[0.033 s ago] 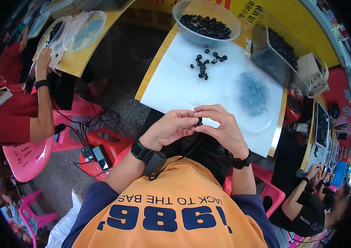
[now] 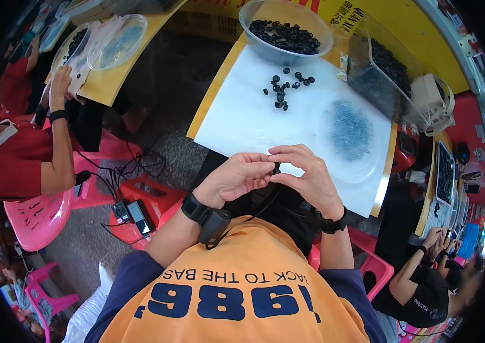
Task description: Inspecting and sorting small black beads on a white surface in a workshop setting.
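Observation:
In front of my body, near the table's front edge, both hands meet around a small black part. My left hand pinches it from the left with thumb and forefinger. Opposite, my right hand grips it between thumb and fingers. Fingertips cover most of the part, so its exact shape is hidden. Beyond my hands, several small black ring-like parts lie loose on a white sheet. To the right on the sheet, a clear shallow dish holds a bluish heap of fine pieces.
A clear bowl of black parts stands at the far edge, with a clear bin of more to its right. At left, a person in red works at another table. Cables cross a red stool. Another person sits at right.

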Demonstrator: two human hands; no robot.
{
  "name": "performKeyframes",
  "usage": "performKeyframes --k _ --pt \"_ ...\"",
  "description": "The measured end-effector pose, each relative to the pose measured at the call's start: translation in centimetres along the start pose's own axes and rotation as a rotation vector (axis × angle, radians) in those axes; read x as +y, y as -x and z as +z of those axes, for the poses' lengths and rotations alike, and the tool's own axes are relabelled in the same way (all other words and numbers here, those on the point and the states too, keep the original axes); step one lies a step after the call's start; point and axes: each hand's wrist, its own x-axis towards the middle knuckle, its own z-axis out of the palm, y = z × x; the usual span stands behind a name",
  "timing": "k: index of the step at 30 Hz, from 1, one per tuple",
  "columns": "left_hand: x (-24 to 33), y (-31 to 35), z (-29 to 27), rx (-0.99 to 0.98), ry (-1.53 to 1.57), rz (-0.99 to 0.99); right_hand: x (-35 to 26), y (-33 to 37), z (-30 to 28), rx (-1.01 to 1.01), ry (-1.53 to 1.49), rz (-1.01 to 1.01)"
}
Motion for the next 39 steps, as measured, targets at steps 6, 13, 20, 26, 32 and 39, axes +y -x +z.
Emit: performKeyframes --k 6,13,20,26,32,39 --pt "-0.2 -0.1 -0.3 -0.008 0.077 -0.091 -0.3 0.1 0.0 -0.018 0.025 0.064" --pt "-0.2 0.1 0.0 0.005 0.037 -0.040 0.1 0.3 0.4 0.050 -0.002 -0.017" --pt "-0.1 -0.1 -0.2 0.009 -0.107 -0.006 1.3 0.5 1.2 0.139 0.101 -0.176" --pt "1.6 -2.4 -1.2 0.018 -0.174 0.011 2.3 -1.4 1.1 0.204 0.138 -0.140" --pt "3.6 -3.1 -0.1 -0.044 -0.134 0.002 2.3 -1.5 0.3 0.158 0.003 -0.040" --pt "2.9 -3.0 0.0 0.009 -0.221 0.043 2.5 -1.1 0.6 0.073 -0.110 0.033"
